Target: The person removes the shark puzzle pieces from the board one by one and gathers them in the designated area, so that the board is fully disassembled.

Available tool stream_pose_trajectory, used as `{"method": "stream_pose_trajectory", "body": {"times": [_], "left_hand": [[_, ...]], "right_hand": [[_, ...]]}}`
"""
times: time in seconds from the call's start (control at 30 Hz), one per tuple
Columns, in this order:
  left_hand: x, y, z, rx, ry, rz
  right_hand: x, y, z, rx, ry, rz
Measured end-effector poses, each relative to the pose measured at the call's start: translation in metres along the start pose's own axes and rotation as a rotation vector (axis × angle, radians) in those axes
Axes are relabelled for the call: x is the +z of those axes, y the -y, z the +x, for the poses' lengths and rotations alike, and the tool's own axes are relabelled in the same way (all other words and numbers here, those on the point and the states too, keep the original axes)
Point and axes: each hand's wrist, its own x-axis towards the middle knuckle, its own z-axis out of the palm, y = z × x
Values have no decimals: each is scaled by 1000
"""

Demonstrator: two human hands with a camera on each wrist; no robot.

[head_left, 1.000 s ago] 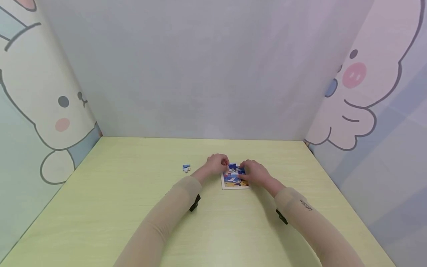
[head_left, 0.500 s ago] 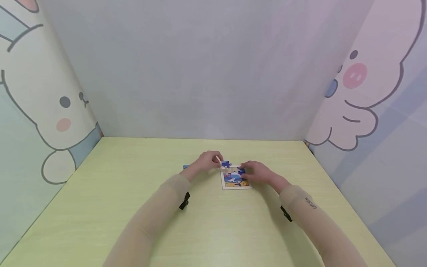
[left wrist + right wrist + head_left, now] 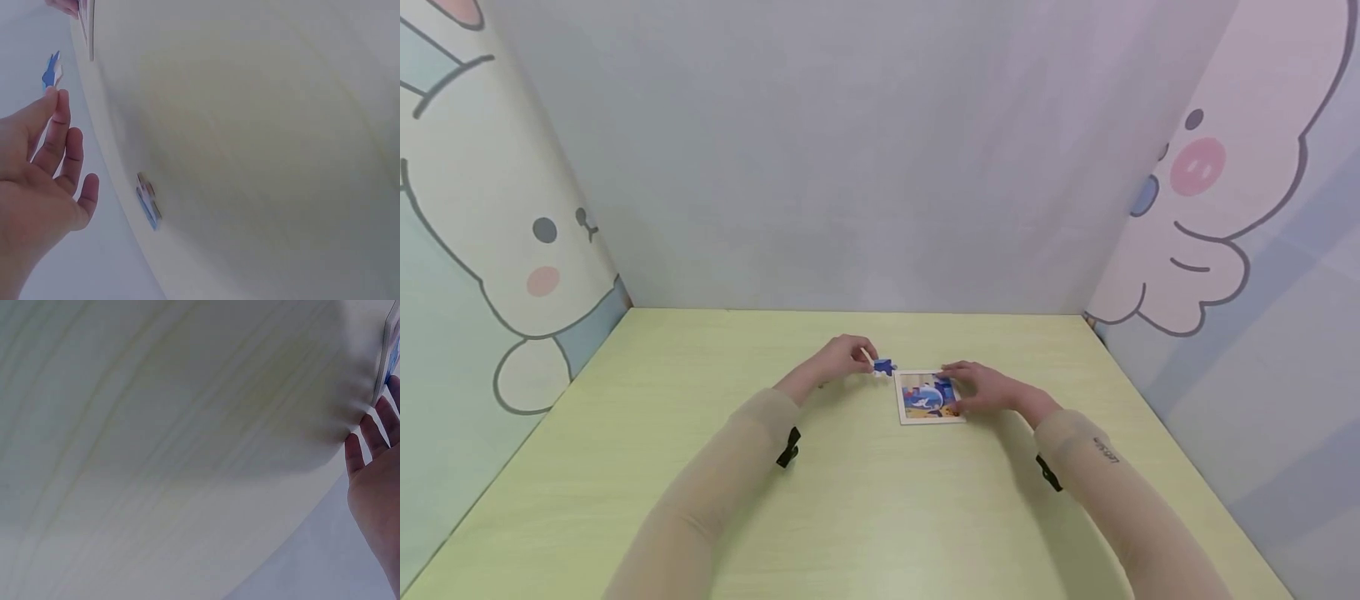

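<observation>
My left hand point(image 3: 840, 357) pinches a blue-and-white jigsaw piece point(image 3: 883, 367) between thumb and index finger, just off the puzzle's upper left corner. In the left wrist view this jigsaw piece point(image 3: 49, 72) is held up edge-on, the other fingers loosely bent. The jigsaw puzzle in its white frame point(image 3: 928, 422) lies flat, with a sea picture in the lower part and a bare beige strip along the top. My right hand point(image 3: 988, 388) rests at the puzzle's right side, covering part of it. In the right wrist view its fingers point(image 3: 371, 434) reach straight to the frame's edge and the table.
A second loose jigsaw piece point(image 3: 149, 201) lies on the table in the left wrist view; my left arm hides most of it in the head view. The pale yellow-green table point(image 3: 880, 500) runs back to a grey wall point(image 3: 850, 167), with cartoon-printed side walls.
My left hand has lifted the jigsaw piece out of the puzzle's top area and drawn it left, exposing the beige backing. The right hand stays at the puzzle's right edge, shifting slightly.
</observation>
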Motion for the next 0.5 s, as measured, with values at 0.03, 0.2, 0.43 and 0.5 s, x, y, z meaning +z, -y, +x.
{"method": "stream_pose_trajectory", "body": {"times": [0.03,0.2,0.43,0.5], "left_hand": [[-2,3,-1,-4,3,-1],[-8,13,-8,-21,7,30],[-15,28,-16,-53,6,28],[-16,31,-18,-62,9,25]], "right_hand": [[-1,0,0,-2,7,-1],[-4,-2,-1,-59,13,-23],[-4,-8,-1,-86,-18,-24],[-2,-10,-1,-80,-30,-14]]}}
